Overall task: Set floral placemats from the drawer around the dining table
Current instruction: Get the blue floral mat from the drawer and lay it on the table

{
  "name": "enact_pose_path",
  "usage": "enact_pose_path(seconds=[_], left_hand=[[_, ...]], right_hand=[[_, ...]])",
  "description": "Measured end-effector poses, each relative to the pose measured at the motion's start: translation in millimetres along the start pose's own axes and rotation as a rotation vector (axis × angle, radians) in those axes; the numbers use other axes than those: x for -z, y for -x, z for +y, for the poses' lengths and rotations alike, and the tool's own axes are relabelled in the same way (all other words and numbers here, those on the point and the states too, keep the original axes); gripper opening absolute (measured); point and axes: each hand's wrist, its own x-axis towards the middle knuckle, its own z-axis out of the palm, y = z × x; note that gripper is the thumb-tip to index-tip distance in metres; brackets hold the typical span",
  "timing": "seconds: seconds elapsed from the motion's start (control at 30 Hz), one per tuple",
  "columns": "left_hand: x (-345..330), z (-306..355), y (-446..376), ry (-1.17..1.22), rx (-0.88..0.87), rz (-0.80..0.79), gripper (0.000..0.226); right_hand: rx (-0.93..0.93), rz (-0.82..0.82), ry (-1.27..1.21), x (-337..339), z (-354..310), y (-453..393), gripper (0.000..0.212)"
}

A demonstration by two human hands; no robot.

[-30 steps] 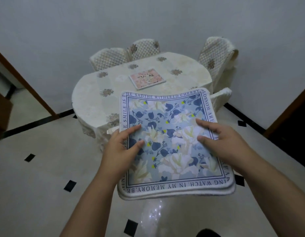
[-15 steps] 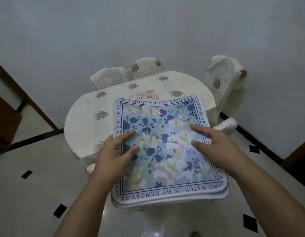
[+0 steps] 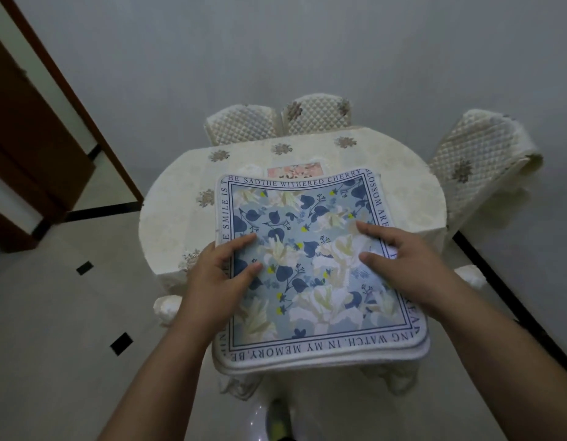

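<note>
I carry a stack of blue floral placemats (image 3: 311, 259) with a lettered border, held flat over the near edge of the dining table (image 3: 180, 214). My left hand (image 3: 221, 281) grips the stack's left edge, thumb and a finger on top. My right hand (image 3: 403, 265) grips the right edge the same way. The other fingers of both hands are hidden under the stack. A pink floral placemat (image 3: 295, 170) lies on the table beyond, mostly hidden behind the stack.
The oval table wears a cream cloth with flower motifs. Cream quilted chairs stand behind it (image 3: 317, 117) and at the right (image 3: 476, 160); a chair's padded corners (image 3: 166, 308) show below the stack. A brown door frame (image 3: 69, 100) is at left.
I have walked up to the table: it has grown larger and the stack now overlaps its near edge. Both hands keep the same hold.
</note>
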Motion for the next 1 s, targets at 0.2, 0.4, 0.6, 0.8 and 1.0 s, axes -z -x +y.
enact_pose_path(seconds=[0.2,0.4,0.6,0.8,1.0], left_hand=[[-21,-10,-39,0.007,0.015,-0.028,0.045],[-41,-28,-104,0.014,0.029,-0.101,0.045],[-53,-55,-193,0.051,-0.002,-0.155,0.047],[-55,-84,-275,0.079,0.021,-0.218,0.047],[-55,-94,-327,0.163,0.097,-0.329,0.067]], right_hand=[[-0.014,0.011,0.030,5,6,-37,0.050],[-0.066,0.057,0.080,1,11,-93,0.049],[-0.086,0.090,0.158,-9,8,-171,0.050],[-0.121,0.105,0.184,-32,7,-240,0.051],[-0.188,0.057,0.262,-46,8,-294,0.060]])
